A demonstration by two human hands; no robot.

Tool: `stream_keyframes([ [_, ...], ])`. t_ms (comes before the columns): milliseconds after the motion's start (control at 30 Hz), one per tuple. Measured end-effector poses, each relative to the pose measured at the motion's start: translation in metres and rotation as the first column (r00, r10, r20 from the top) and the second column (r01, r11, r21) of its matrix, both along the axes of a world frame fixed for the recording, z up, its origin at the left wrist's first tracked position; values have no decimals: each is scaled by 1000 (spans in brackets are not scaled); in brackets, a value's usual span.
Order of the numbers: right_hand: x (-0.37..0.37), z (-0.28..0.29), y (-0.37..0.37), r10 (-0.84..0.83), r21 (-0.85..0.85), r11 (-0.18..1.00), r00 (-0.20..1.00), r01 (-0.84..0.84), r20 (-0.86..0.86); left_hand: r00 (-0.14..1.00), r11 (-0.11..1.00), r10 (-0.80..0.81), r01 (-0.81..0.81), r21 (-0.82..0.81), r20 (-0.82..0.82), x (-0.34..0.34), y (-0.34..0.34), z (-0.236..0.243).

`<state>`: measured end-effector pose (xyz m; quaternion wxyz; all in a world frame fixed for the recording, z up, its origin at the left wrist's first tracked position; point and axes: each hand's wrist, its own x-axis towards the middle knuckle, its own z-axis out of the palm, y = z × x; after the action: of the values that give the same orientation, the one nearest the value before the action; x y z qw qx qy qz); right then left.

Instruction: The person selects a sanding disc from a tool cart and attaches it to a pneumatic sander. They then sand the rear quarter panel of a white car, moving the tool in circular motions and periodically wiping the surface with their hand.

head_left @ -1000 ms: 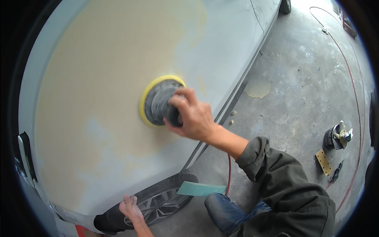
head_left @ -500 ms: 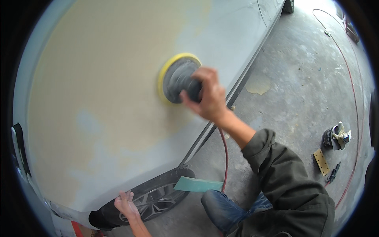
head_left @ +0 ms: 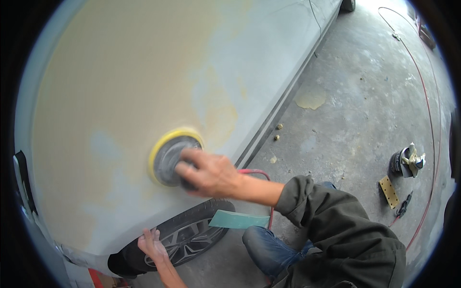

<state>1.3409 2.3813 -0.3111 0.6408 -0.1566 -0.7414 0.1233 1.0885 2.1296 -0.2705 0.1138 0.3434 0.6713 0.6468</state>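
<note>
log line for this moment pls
right hand grips round sander, yellow pad flat on car panel | left hand on wheel-arch edge by tyre | green sheet on tyre

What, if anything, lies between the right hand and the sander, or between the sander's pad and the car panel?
Nothing visible. The right hand grips the sander directly, and its yellow-rimmed pad sits flat against the car panel. The left hand rests apart, lower down at the wheel arch by the tyre.

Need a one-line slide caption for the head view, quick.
Right hand presses a yellow-rimmed disc sander on a car panel; left hand rests by the wheel.
</note>
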Motion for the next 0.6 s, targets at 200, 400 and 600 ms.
stream_keyframes([
  [200,84,31,118,-310,-566,825,827,-11,-469,1000,1000,15,-15,24,17,12,3,9],
  [400,12,15,12,-219,-292,943,958,158,-188,999,1000,-22,22,11,30,12,9,6],
  [600,9,39,20,-251,-79,967,953,241,-169,998,999,-31,30,14,53,16,5,11],
])
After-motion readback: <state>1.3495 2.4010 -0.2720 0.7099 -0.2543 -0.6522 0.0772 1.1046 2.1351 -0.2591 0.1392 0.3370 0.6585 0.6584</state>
